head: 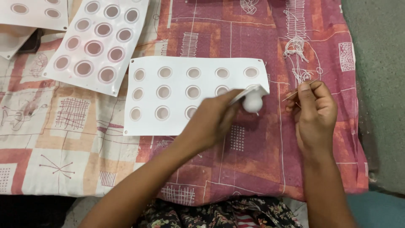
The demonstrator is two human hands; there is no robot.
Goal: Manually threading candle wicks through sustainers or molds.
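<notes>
Head view: the left hand (209, 122) lifts the near right corner of the white mould (177, 96), grip clenched on it. Right hand (314, 112), just right of it, pinches a thin needle (295, 93) over the patterned cloth (253, 160).

Left hand (211, 120) is motion-blurred; it covers the lower right corner of the white mould sheet (168, 120) and hides several cavities. Second mould sheet (90, 82) and third sheet (25, 21) are cut off by the top edge. Thin item in the right hand (314, 112) fingers too small to identify.
</notes>
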